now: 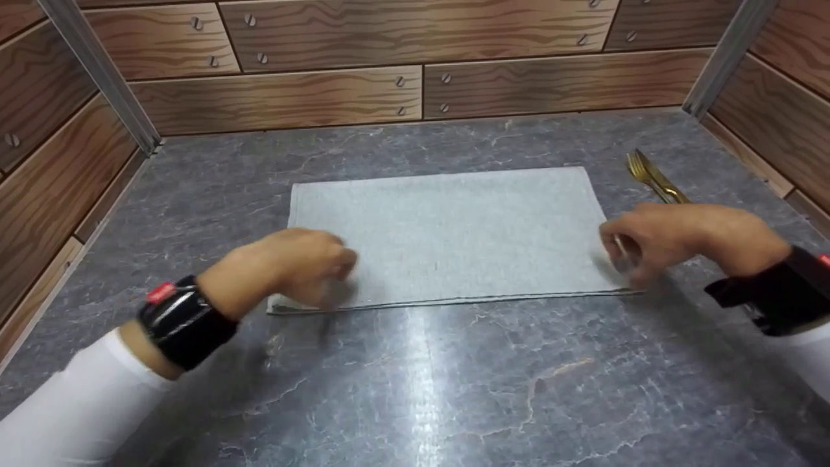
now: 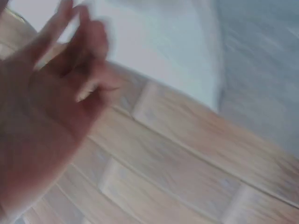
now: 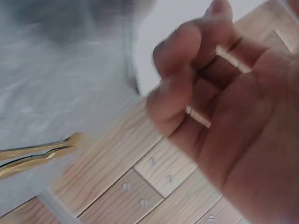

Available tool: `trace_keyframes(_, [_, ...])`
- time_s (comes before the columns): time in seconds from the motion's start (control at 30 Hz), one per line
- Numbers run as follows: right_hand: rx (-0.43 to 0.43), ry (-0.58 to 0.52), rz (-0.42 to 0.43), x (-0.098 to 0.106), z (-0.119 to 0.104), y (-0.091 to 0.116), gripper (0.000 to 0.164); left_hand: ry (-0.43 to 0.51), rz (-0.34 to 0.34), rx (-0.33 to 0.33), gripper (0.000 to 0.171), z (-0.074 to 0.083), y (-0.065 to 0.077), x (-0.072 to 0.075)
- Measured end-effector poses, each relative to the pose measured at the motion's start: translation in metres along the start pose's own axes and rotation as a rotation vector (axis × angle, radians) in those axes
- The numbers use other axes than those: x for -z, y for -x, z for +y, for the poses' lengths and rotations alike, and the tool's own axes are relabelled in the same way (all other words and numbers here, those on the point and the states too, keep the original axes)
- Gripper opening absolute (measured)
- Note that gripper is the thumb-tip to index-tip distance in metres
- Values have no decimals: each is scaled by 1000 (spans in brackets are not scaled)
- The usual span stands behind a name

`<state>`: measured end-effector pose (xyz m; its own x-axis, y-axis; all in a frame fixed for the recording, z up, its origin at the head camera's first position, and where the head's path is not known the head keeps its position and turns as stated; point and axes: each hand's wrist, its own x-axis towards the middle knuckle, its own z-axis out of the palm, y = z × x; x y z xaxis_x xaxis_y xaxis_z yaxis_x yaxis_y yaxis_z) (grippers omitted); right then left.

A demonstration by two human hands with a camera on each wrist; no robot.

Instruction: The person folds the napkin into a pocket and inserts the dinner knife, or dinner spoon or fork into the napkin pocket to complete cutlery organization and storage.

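Note:
A pale grey-blue folded cloth (image 1: 447, 233) lies flat on the grey marbled table, its layered edge facing the person. Over its near left corner hovers the left hand (image 1: 305, 266), blurred, with fingers bent loosely downward. In the left wrist view that hand (image 2: 56, 93) shows curled fingers with nothing between them. At the near right corner is the right hand (image 1: 655, 240), its fingertips close to the cloth's edge. The right wrist view shows its fingers (image 3: 175, 51) loosely curled and holding nothing, beside the cloth's white edge.
A gold fork (image 1: 639, 170) and a gold knife (image 1: 661, 178) lie side by side beyond the right hand. Wood-patterned panels (image 1: 324, 94) wall the table (image 1: 415, 376) at the back and both sides, with grey metal posts (image 1: 107, 71) at the corners.

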<state>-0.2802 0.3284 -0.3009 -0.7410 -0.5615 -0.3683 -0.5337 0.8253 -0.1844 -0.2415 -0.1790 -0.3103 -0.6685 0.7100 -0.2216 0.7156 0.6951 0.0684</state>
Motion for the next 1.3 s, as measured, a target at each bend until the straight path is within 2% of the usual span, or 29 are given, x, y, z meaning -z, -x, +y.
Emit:
trace_keyframes(0.1, [65, -13, -9, 3, -13, -10, 34, -9, 168, -182, 18, 27, -27, -7])
trace_keyframes(0.17, [122, -5, -11, -2, -24, -17, 32, 7, 202, -266, 18, 44, -47, -14])
trace_keyframes(0.27, [207, 18, 20, -13, -40, -24, 30, 47, 194, -332, 20, 58, -79, -31])
trace_keyframes(0.33, [266, 33, 75, -21, -48, -29, 29, 76, 192, -334, 20, 59, -101, -46])
trace_keyframes(0.43, [316, 48, 147, -29, -57, -33, 28, 113, 220, -320, 17, 52, -130, -70])
trace_keyframes(0.53, [327, 50, 171, -33, -62, -35, 25, 186, 231, -306, 11, 46, -150, -83])
trace_keyframes(0.67, [337, 38, 144, -34, -63, -39, 22, 252, 174, -278, 8, 42, -164, -87])
trace_keyframes(0.8, [341, 31, 115, -34, -61, -43, 20, 273, 88, -222, 14, 44, -168, -84])
trace_keyframes(0.97, [345, 25, 98, -37, -62, -45, 26, 261, 80, -211, 8, 42, -157, -82])
trace_keyframes(1.13, [411, 32, 111, -37, -58, -42, 28, 218, 118, -220, 10, 24, -125, -88])
trace_keyframes(1.3, [501, 99, 185, -34, -46, -34, 31, 181, 181, -207, 13, -17, -81, -98])
